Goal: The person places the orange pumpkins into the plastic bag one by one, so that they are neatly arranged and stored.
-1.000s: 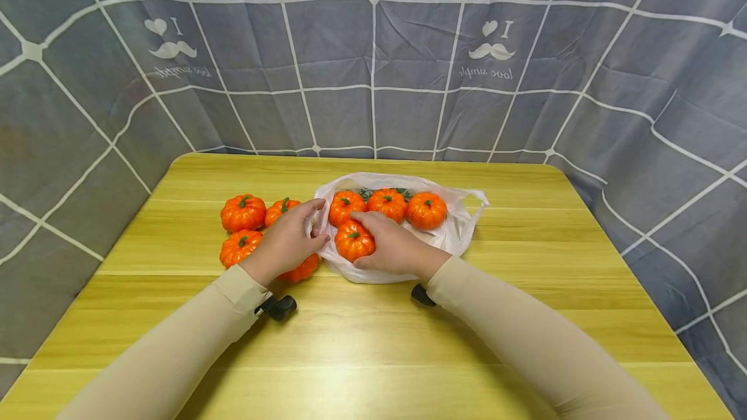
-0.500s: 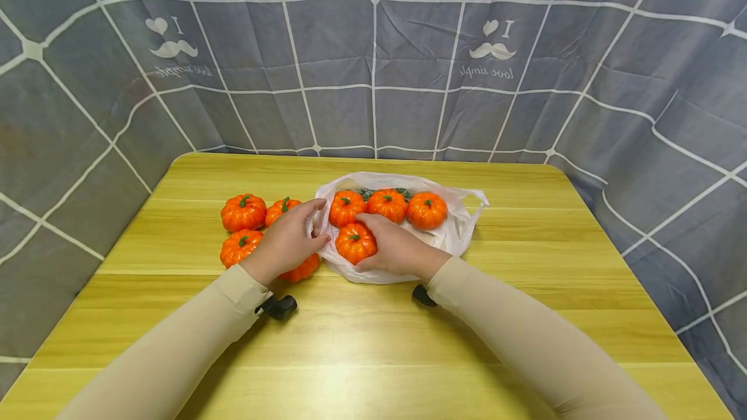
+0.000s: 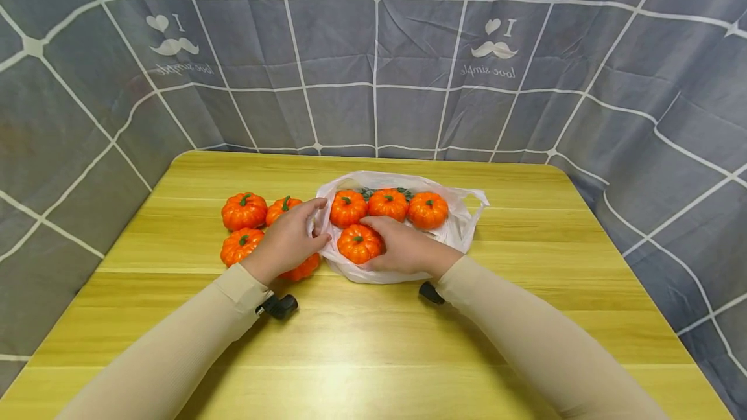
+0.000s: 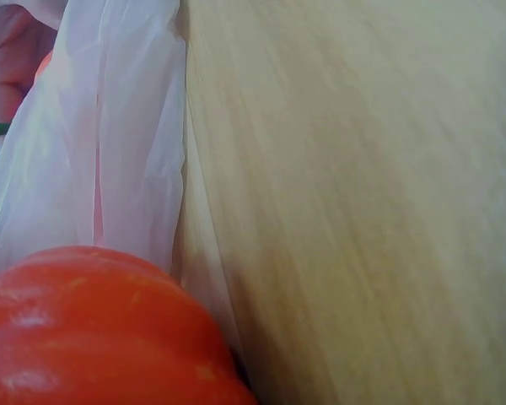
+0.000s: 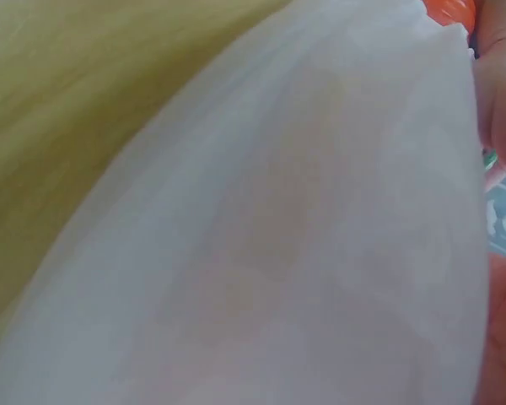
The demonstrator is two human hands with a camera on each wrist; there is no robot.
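A white plastic bag lies on the table with its mouth spread. At its left rim, my left hand holds the edge with bent fingers, thumb and index apart. Inside the bag's near left part sits a small orange pumpkin with a green stem. My right hand curls round its right side; some of its fingers are hidden. Behind it in the bag are the left pumpkin, the middle pumpkin and the right pumpkin. In the left wrist view, a pumpkin rests just outside the bag.
Several more pumpkins stand on the wooden table left of the bag, partly covered by my left hand. A dark green pattern shows at the bag's back. A grey checked curtain encloses the table's back and sides.
My right hand has slid slightly to the right, uncovering more of the near pumpkin, which has shifted a little the same way. My left hand stays at the bag's rim.
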